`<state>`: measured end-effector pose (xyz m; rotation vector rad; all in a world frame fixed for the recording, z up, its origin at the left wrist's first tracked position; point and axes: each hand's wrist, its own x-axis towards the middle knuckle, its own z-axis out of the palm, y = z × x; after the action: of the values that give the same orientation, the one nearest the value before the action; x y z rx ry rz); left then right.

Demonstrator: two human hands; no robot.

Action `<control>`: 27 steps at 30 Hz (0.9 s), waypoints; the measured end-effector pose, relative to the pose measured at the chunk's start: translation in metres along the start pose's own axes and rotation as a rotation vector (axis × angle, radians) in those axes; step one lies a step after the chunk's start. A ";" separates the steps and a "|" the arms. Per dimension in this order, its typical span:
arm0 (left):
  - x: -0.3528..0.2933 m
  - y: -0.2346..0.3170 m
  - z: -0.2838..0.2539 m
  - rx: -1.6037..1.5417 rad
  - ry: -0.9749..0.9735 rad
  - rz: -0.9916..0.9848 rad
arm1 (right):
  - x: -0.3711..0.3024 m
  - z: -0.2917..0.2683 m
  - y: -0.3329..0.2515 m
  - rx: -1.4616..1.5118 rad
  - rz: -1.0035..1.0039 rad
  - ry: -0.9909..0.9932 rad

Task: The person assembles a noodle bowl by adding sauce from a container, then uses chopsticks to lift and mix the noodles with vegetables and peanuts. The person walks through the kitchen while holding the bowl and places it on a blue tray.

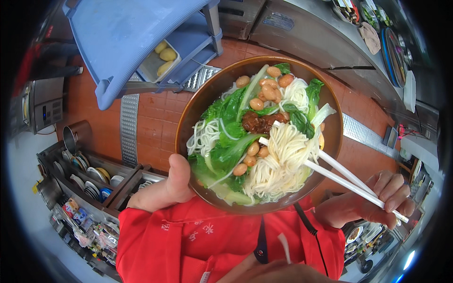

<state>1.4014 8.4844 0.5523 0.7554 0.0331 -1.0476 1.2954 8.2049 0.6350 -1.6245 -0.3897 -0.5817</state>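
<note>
A brown bowl [333, 104] of noodle soup is held up in front of my red top. My left hand [175, 183] supports it at the lower left, thumb against the rim and the other fingers hidden underneath. My right hand [388, 198] is closed round the outer ends of white chopsticks [351, 188]. Their inner ends are in a clump of pale noodles [285, 160] in the bowl. Around the clump are leafy greens [236, 101], tan peanuts or beans [270, 92] and a dark brown, saucy topping [255, 122]. More white noodles show at the bowl's left and top right.
A blue cart [127, 37] stands at the far left, with potatoes [166, 54] in a tray on its lower shelf. Steel counters [302, 40] run along the back right. Plates [96, 175] fill a rack at left, beside a metal pot [78, 134]. A drain grate [130, 127] crosses the tiled floor.
</note>
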 end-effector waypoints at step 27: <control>0.010 -0.029 -0.015 -0.186 -0.147 0.144 | -0.020 -0.008 0.021 0.287 0.309 0.485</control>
<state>1.3882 8.4770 0.5213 0.5040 -0.0491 -0.9454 1.2897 8.1956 0.6073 -1.1876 0.1323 -0.6275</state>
